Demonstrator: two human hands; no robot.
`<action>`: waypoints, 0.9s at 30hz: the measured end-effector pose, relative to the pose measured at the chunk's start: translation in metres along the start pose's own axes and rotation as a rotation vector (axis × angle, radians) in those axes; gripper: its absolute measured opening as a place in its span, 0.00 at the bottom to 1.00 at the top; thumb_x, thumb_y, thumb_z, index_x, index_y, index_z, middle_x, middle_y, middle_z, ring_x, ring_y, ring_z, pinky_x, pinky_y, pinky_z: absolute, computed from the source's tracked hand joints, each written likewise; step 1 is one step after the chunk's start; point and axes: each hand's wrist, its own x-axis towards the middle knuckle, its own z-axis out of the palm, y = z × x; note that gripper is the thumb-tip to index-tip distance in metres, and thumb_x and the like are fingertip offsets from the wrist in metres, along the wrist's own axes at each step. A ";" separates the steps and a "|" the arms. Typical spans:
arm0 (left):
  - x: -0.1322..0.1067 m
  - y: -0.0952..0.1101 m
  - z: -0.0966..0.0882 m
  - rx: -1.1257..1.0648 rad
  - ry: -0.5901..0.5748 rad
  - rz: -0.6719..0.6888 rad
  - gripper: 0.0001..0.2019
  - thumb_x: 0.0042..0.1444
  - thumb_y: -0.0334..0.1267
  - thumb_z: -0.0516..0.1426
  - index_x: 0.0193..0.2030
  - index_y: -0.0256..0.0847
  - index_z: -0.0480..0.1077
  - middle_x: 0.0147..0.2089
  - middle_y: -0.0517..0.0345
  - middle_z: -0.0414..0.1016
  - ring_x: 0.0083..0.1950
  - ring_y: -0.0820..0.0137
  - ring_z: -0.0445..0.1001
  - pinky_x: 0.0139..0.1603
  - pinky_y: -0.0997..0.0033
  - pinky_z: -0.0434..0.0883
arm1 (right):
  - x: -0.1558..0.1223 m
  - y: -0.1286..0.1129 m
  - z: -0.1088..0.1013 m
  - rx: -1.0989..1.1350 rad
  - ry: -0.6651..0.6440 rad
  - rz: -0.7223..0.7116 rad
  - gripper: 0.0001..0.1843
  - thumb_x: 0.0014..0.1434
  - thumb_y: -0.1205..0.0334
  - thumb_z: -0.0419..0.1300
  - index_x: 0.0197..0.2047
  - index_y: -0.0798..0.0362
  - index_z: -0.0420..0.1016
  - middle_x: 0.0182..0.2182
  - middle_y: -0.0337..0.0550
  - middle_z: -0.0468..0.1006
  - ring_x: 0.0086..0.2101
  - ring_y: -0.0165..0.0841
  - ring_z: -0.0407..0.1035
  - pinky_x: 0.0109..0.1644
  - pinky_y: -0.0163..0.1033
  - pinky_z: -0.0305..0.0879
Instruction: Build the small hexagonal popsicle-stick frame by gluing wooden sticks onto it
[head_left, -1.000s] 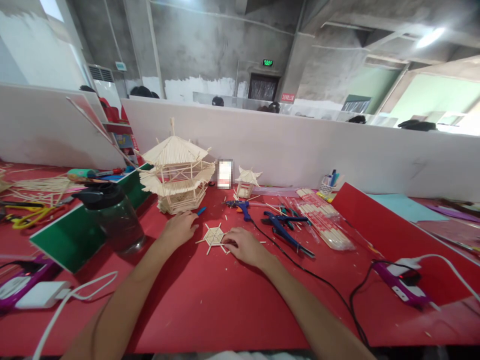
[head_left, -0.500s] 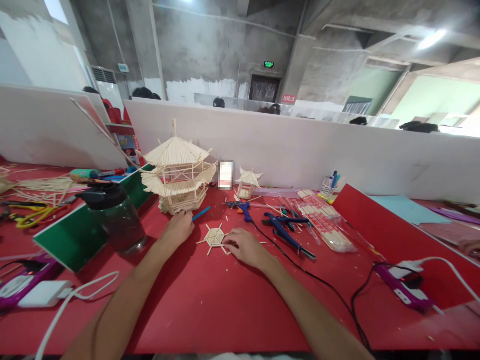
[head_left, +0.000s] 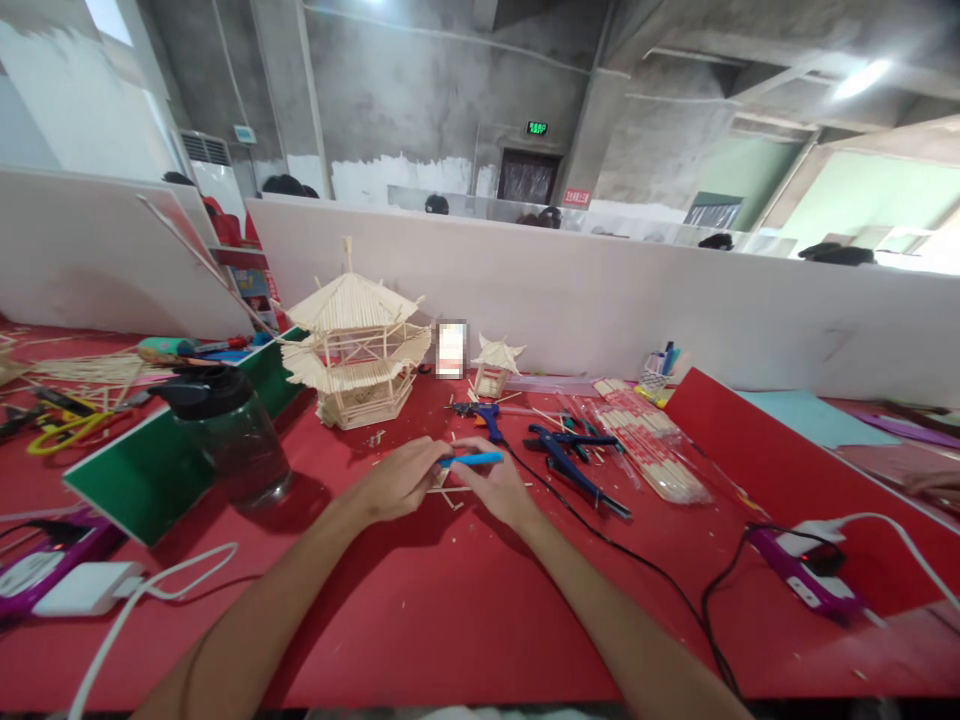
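Observation:
A slim blue pen point(head_left: 478, 459) lies across both hands just above the table. My left hand point(head_left: 409, 478) is closed on its left end. The fingers and thumb of my right hand point(head_left: 496, 488) close round its middle and right part. Under the hands a flat web-shaped piece of small wooden sticks point(head_left: 448, 492) rests on the red tabletop, mostly hidden, with a few stick ends showing. Behind my left hand stands a two-tiered stick pavilion point(head_left: 356, 350); a smaller stick pavilion point(head_left: 495, 365) is farther back, to its right.
A blue glue gun point(head_left: 489, 418) and blue cutter pliers point(head_left: 574, 460) lie right of my hands, a black cable trailing forward. Bagged sticks point(head_left: 649, 435) lie beyond. A dark water bottle point(head_left: 229, 440) and green board point(head_left: 142, 485) stand left; a red board point(head_left: 787, 480) stands right.
My left hand has moved right from the large pavilion's base, bringing the blue pen to my right hand. My right hand has lifted slightly and now meets the pen over the stick web.

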 end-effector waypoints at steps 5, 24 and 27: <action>0.004 0.010 0.010 -0.019 -0.032 -0.074 0.12 0.70 0.43 0.41 0.45 0.42 0.61 0.42 0.52 0.70 0.42 0.64 0.70 0.46 0.65 0.66 | 0.000 -0.004 0.002 0.123 0.090 0.045 0.13 0.53 0.52 0.65 0.37 0.51 0.75 0.30 0.39 0.76 0.33 0.34 0.72 0.40 0.39 0.69; -0.001 0.002 0.005 0.147 -0.172 -0.163 0.15 0.70 0.46 0.41 0.41 0.43 0.63 0.34 0.56 0.71 0.33 0.64 0.69 0.31 0.68 0.55 | -0.002 -0.014 0.003 0.238 -0.016 0.050 0.16 0.53 0.47 0.65 0.33 0.51 0.71 0.24 0.34 0.68 0.23 0.27 0.61 0.26 0.33 0.59; 0.000 0.002 0.003 0.139 -0.179 -0.154 0.16 0.70 0.47 0.41 0.40 0.42 0.63 0.33 0.56 0.71 0.32 0.66 0.69 0.31 0.69 0.55 | -0.002 -0.015 0.003 0.255 -0.013 0.048 0.16 0.52 0.47 0.66 0.33 0.51 0.72 0.23 0.34 0.68 0.23 0.28 0.61 0.26 0.34 0.58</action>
